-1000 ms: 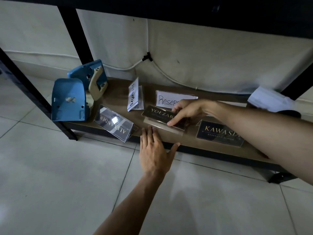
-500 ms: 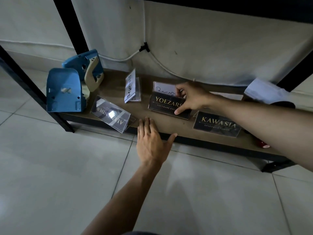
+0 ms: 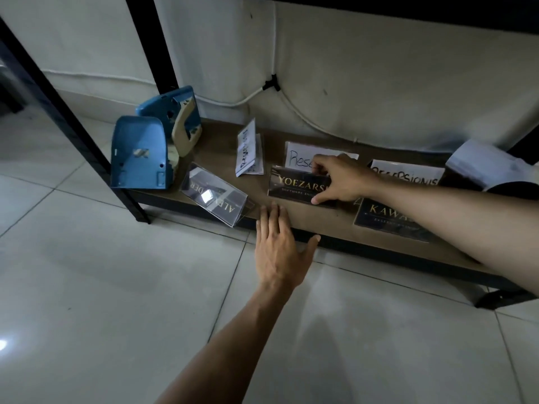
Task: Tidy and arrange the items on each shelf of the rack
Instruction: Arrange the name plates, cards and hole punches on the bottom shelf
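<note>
Far left of the YOEZARS nameplate (image 3: 297,185), at the shelf's (image 3: 320,217) end: two blue plastic housings (image 3: 140,158), leaning together by the black rack post (image 3: 73,126). Nearer, just left of that nameplate: a clear ALEXANDER sign holder (image 3: 214,198), skewed and reaching the front edge, lettering upside down; behind it a small folded handwritten card (image 3: 248,150), turned sideways. Below the nameplate, at the shelf lip: left hand (image 3: 278,252), flat, fingers straight and together, thumb splayed, holding nothing, fingertips on the edge. On the nameplate itself, standing mid-shelf and facing out: right hand (image 3: 341,179), pinching its right end, thumb at the bottom corner, fingers over the top. Best handled by squaring the base parallel to the front edge and letting go gently, since such a light stand probably tips easily. Directly behind: a white "Rese…" card (image 3: 297,158), half hidden, close enough to get knocked. Right of the nameplate: a handwritten paper sign (image 3: 408,173), a dark KAWA… plate (image 3: 379,214) partly under the forearm, then white folded paper (image 3: 484,161), crowding that side.
</note>
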Available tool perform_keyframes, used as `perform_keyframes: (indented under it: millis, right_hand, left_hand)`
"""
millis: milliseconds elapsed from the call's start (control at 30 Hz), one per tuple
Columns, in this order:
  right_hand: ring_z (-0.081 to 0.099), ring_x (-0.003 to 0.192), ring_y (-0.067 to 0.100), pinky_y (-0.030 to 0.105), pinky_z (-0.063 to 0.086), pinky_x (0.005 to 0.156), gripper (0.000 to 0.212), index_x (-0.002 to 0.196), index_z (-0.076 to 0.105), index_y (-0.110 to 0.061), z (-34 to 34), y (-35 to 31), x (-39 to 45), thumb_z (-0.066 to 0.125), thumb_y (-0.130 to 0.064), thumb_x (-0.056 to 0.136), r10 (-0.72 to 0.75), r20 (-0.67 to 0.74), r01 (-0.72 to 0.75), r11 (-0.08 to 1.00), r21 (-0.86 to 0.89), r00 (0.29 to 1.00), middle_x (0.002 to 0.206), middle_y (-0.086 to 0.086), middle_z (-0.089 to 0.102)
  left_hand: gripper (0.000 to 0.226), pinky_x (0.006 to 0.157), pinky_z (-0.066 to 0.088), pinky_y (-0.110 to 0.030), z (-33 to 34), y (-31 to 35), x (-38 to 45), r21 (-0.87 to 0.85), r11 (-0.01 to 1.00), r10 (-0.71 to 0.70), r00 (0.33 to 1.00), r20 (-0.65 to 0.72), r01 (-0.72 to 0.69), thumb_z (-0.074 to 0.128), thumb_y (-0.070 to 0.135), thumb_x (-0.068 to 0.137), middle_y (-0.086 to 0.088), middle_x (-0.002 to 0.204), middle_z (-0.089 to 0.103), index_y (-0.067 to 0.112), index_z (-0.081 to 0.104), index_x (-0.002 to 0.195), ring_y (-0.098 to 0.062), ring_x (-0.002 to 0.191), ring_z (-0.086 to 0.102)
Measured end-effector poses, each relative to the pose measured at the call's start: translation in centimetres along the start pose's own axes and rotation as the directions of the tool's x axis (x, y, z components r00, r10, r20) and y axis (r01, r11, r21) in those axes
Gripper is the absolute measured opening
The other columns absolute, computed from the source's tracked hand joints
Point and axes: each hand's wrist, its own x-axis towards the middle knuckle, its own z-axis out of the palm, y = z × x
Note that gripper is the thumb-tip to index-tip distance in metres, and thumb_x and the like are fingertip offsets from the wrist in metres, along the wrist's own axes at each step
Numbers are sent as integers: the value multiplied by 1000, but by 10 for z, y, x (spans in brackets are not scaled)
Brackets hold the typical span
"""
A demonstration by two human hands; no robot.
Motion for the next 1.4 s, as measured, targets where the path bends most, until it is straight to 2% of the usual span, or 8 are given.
perform_keyframes:
  millis: [167, 333, 500, 833, 1033, 1167, 1300, 1400]
  right_hand:
    - [57, 114, 16, 39, 50, 96, 51, 113, 57, -28, -11, -10, 4, 91, -31, 74, -36, 0, 36, 993, 110, 999, 120, -6, 60]
    - [64, 101, 16, 20, 45, 77, 41, 106, 65, -21, -25, -51, 16, 92, -26, 75, -130, -125, 153, 967, 201, 984, 108, -2, 68]
    - [69, 84, 10, 30, 59, 82, 32, 100, 73, -12, -17, -98, 38, 92, -22, 76, -185, -91, 206, 903, 377, 978, 93, -2, 75]
    - [74, 94, 20, 37, 63, 83, 30, 105, 67, -16, 14, -165, 100, 86, -25, 83, -136, 191, 19, 858, 513, 972, 102, 9, 75]
    - [70, 74, 11, 20, 53, 56, 13, 104, 73, -14, 20, -177, 105, 76, -13, 91, -100, 269, -67, 834, 548, 958, 88, 3, 76]
    - [74, 85, 13, 26, 56, 67, 10, 102, 71, -14, 0, -170, 99, 70, -8, 94, -81, 306, -130, 781, 611, 949, 93, 3, 76]
    - [70, 66, 5, 21, 52, 53, 10, 100, 68, -8, -27, -156, 83, 66, -1, 94, -108, 293, -140, 691, 709, 950, 76, -2, 74]
    - [71, 83, 11, 23, 54, 67, 19, 111, 68, -7, -47, -143, 68, 66, -1, 93, -87, 253, -131, 670, 731, 964, 98, 6, 75]
  left_hand:
    - [82, 127, 12, -41, -9, -17, -32, -127, 989, 77, 997, -11, -77, 47, 66, 95, 1, 167, 18, 21, 23, 159, -17, 156, 3]
    - [81, 118, 36, -45, -17, -67, -67, -255, 966, -94, 982, -164, 50, 42, 72, 92, 0, 160, 35, 23, 30, 155, -16, 147, 32]
    - [99, 121, 31, -44, -37, -117, -50, -325, 924, -280, 936, -212, 203, 62, 65, 88, 1, 168, 17, 24, 8, 161, -17, 152, 21]
    - [135, 118, 17, -29, -52, -137, 25, -471, 845, -352, 927, -132, 253, 78, 64, 73, 5, 167, -21, 21, -16, 159, -14, 155, -3]
    - [132, 110, 13, -19, -43, -131, 29, -518, 821, -372, 914, -164, 241, 83, 49, 77, 5, 166, -24, 17, -15, 159, -7, 153, -3]
    - [119, 112, 13, -21, -45, -129, 27, -570, 793, -373, 911, -175, 215, 74, 51, 84, 6, 167, -21, 19, -13, 160, -1, 149, -3]
    - [111, 111, 15, -23, -47, -125, 27, -610, 763, -398, 900, -179, 215, 67, 54, 88, 8, 168, -18, 21, -10, 161, -9, 154, 1]
    - [111, 109, 18, -24, -47, -121, 27, -624, 748, -415, 893, -173, 227, 68, 53, 89, 10, 167, -18, 22, -10, 161, -10, 154, 2]
